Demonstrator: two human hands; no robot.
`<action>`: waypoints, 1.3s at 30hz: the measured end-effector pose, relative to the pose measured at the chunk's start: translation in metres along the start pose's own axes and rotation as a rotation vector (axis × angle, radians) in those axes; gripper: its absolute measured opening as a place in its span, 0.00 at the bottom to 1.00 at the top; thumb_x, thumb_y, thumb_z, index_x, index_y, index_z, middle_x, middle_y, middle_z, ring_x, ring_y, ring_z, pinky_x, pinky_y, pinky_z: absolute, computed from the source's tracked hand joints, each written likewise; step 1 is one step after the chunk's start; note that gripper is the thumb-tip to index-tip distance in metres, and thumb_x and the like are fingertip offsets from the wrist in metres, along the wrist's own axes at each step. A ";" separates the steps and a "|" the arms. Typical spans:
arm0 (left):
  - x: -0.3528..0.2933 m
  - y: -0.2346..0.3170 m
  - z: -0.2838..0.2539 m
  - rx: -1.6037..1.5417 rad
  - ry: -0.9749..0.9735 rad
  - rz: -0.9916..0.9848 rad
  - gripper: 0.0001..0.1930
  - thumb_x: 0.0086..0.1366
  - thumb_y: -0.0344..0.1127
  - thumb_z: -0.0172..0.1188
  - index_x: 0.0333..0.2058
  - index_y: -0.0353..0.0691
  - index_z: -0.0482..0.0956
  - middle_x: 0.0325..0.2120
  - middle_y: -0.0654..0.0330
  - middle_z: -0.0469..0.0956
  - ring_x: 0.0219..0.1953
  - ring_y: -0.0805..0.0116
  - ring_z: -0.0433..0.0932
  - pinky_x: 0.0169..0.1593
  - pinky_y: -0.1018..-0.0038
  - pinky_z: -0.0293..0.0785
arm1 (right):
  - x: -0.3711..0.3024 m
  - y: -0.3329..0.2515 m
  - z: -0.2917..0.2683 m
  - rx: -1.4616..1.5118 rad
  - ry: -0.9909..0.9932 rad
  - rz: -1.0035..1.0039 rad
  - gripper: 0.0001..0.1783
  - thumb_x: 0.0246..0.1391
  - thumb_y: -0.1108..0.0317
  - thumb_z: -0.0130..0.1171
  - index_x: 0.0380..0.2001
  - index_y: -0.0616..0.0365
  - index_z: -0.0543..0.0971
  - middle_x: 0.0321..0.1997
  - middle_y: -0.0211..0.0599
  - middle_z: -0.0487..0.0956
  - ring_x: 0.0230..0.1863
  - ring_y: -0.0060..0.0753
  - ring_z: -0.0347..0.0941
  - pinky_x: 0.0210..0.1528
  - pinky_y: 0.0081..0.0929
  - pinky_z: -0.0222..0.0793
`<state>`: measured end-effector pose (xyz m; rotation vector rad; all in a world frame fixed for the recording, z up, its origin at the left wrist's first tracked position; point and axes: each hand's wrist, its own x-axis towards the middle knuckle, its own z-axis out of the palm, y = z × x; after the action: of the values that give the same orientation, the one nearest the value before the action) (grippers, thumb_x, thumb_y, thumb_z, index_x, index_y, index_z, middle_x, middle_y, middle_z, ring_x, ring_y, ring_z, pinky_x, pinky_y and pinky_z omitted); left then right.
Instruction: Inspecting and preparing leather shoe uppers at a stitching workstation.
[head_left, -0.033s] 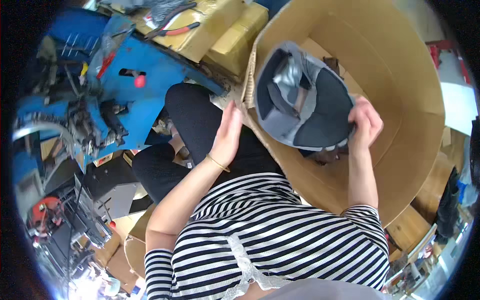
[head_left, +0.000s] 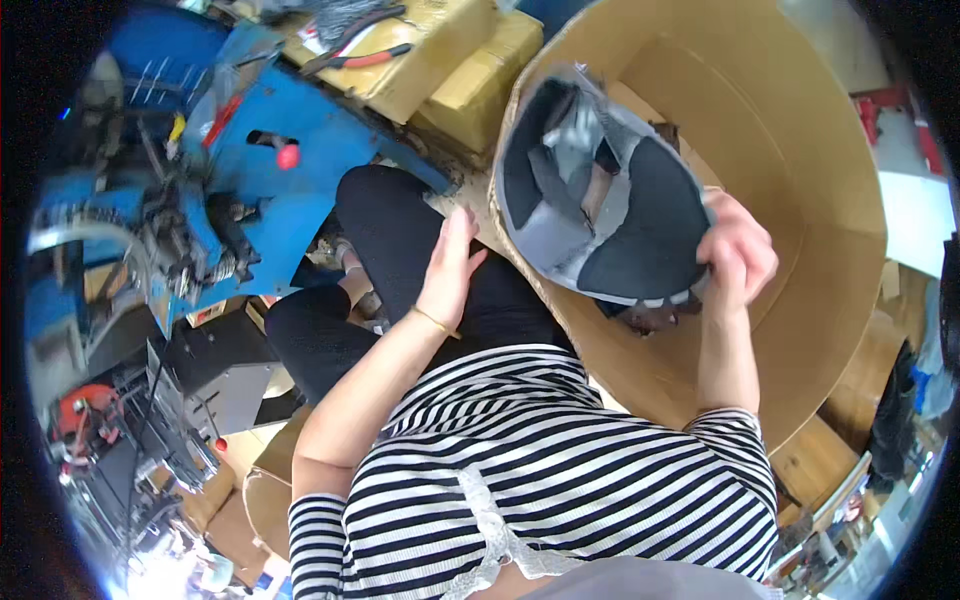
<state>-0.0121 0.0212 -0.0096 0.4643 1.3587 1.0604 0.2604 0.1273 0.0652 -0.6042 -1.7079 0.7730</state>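
Holding one tub [head_left: 640,225] in right grip [head_left: 738,250], at mouth of one big carton [head_left: 820,220]; left grip [head_left: 448,275] spread, empty; two boxes [head_left: 485,68], one pliers [head_left: 372,60] on top; blue bench [head_left: 325,140] at left.

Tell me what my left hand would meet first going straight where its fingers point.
Probably the yellow taped box nearest the big carton, though depth is unclear and your left hand might pass above it.
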 end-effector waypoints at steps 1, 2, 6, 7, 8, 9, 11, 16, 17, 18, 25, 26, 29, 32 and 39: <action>-0.005 0.005 -0.009 -0.158 0.054 -0.107 0.49 0.63 0.70 0.39 0.64 0.27 0.47 0.63 0.41 0.53 0.65 0.51 0.55 0.65 0.61 0.53 | 0.023 -0.030 0.015 0.059 -0.114 -0.204 0.08 0.41 0.80 0.53 0.13 0.63 0.67 0.17 0.34 0.67 0.21 0.36 0.67 0.32 0.34 0.71; -0.013 0.019 -0.017 -0.266 -0.069 -0.159 0.53 0.60 0.75 0.34 0.63 0.25 0.49 0.62 0.41 0.55 0.64 0.51 0.58 0.64 0.57 0.55 | 0.039 -0.061 0.030 0.046 -0.226 -0.347 0.10 0.40 0.80 0.54 0.12 0.63 0.66 0.17 0.36 0.66 0.22 0.37 0.68 0.30 0.34 0.70; -0.051 0.049 -0.073 -1.028 -0.466 0.003 0.44 0.59 0.74 0.39 0.62 0.45 0.59 0.60 0.54 0.63 0.61 0.50 0.62 0.59 0.51 0.62 | 0.069 -0.118 0.095 0.354 -0.699 -0.660 0.16 0.42 0.79 0.59 0.09 0.61 0.64 0.15 0.34 0.61 0.19 0.38 0.65 0.25 0.34 0.67; -0.063 0.051 -0.087 -1.034 -0.454 0.038 0.44 0.59 0.74 0.39 0.62 0.45 0.59 0.60 0.54 0.63 0.61 0.50 0.62 0.59 0.51 0.62 | 0.064 -0.121 0.114 0.338 -0.737 -0.748 0.16 0.39 0.77 0.62 0.10 0.60 0.64 0.16 0.34 0.61 0.21 0.37 0.65 0.26 0.33 0.66; -0.076 0.045 -0.103 -1.025 -0.376 0.152 0.44 0.59 0.73 0.40 0.63 0.45 0.58 0.61 0.55 0.62 0.61 0.52 0.61 0.60 0.53 0.61 | 0.060 -0.125 0.130 0.275 -0.803 -0.772 0.15 0.37 0.75 0.62 0.11 0.60 0.65 0.17 0.34 0.62 0.23 0.37 0.66 0.28 0.33 0.67; -0.090 0.036 -0.120 -1.012 -0.291 0.262 0.43 0.60 0.72 0.40 0.63 0.45 0.57 0.61 0.56 0.61 0.61 0.53 0.61 0.61 0.55 0.60 | 0.058 -0.130 0.146 0.214 -0.865 -0.797 0.14 0.34 0.73 0.63 0.12 0.60 0.66 0.18 0.34 0.63 0.24 0.37 0.67 0.30 0.33 0.67; -0.114 0.008 -0.157 -0.981 -0.109 0.475 0.42 0.61 0.70 0.42 0.63 0.45 0.56 0.62 0.58 0.60 0.62 0.56 0.60 0.63 0.58 0.57 | 0.052 -0.128 0.178 -0.004 -0.862 -0.753 0.09 0.38 0.72 0.61 0.18 0.61 0.70 0.30 0.46 0.74 0.35 0.44 0.74 0.39 0.38 0.72; -0.157 -0.061 -0.220 -0.713 0.552 0.834 0.41 0.63 0.63 0.49 0.65 0.44 0.51 0.64 0.62 0.57 0.64 0.60 0.57 0.66 0.64 0.52 | -0.023 -0.090 0.257 0.256 -0.911 0.208 0.25 0.64 0.54 0.43 0.53 0.62 0.71 0.63 0.47 0.64 0.64 0.42 0.58 0.62 0.41 0.56; -0.159 -0.090 -0.234 -0.390 0.808 0.954 0.36 0.66 0.55 0.50 0.65 0.42 0.51 0.63 0.56 0.57 0.64 0.59 0.58 0.65 0.63 0.56 | -0.036 -0.074 0.284 0.738 -0.825 0.931 0.24 0.64 0.53 0.46 0.52 0.62 0.71 0.58 0.44 0.68 0.62 0.37 0.60 0.61 0.39 0.58; -0.165 -0.091 -0.227 -0.283 0.892 0.949 0.33 0.66 0.46 0.52 0.65 0.42 0.51 0.62 0.56 0.58 0.62 0.61 0.60 0.64 0.64 0.56 | -0.042 -0.064 0.304 0.881 -0.688 1.165 0.23 0.62 0.55 0.49 0.51 0.62 0.71 0.55 0.42 0.71 0.60 0.35 0.62 0.60 0.37 0.60; -0.205 -0.096 -0.220 -0.339 1.041 0.598 0.26 0.71 0.51 0.43 0.59 0.37 0.59 0.55 0.58 0.65 0.59 0.65 0.63 0.57 0.66 0.63 | -0.081 -0.076 0.342 0.762 -0.615 1.204 0.20 0.52 0.77 0.55 0.49 0.63 0.68 0.50 0.38 0.74 0.52 0.31 0.70 0.55 0.29 0.65; -0.214 -0.081 -0.236 -0.367 1.129 0.760 0.28 0.71 0.55 0.39 0.59 0.39 0.60 0.58 0.55 0.63 0.61 0.62 0.61 0.62 0.63 0.55 | -0.087 -0.073 0.338 0.711 -0.697 1.118 0.20 0.52 0.77 0.55 0.49 0.63 0.67 0.48 0.36 0.73 0.51 0.26 0.69 0.55 0.25 0.64; -0.255 0.020 -0.232 0.809 1.160 1.127 0.15 0.61 0.28 0.51 0.47 0.32 0.72 0.51 0.51 0.70 0.53 0.60 0.70 0.57 0.65 0.66 | -0.090 -0.085 0.323 0.553 -0.916 0.815 0.18 0.54 0.75 0.55 0.49 0.63 0.67 0.47 0.34 0.73 0.49 0.21 0.68 0.53 0.22 0.64; -0.235 0.049 -0.221 1.026 0.501 0.977 0.10 0.55 0.25 0.57 0.37 0.34 0.76 0.35 0.53 0.75 0.40 0.57 0.76 0.46 0.67 0.71 | -0.080 -0.103 0.316 0.555 -1.003 0.842 0.18 0.56 0.72 0.55 0.49 0.61 0.67 0.45 0.32 0.72 0.47 0.18 0.67 0.50 0.19 0.65; -0.210 -0.025 -0.251 0.573 0.080 0.707 0.12 0.51 0.19 0.57 0.36 0.34 0.79 0.45 0.54 0.75 0.51 0.56 0.72 0.54 0.67 0.69 | -0.085 -0.079 0.295 0.725 -0.884 1.132 0.24 0.57 0.74 0.53 0.56 0.65 0.64 0.54 0.37 0.73 0.55 0.25 0.67 0.59 0.26 0.60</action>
<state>-0.2099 -0.2372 0.0328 1.4144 1.6121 1.2395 -0.0035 -0.0428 0.0199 -0.7297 -1.5064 2.6234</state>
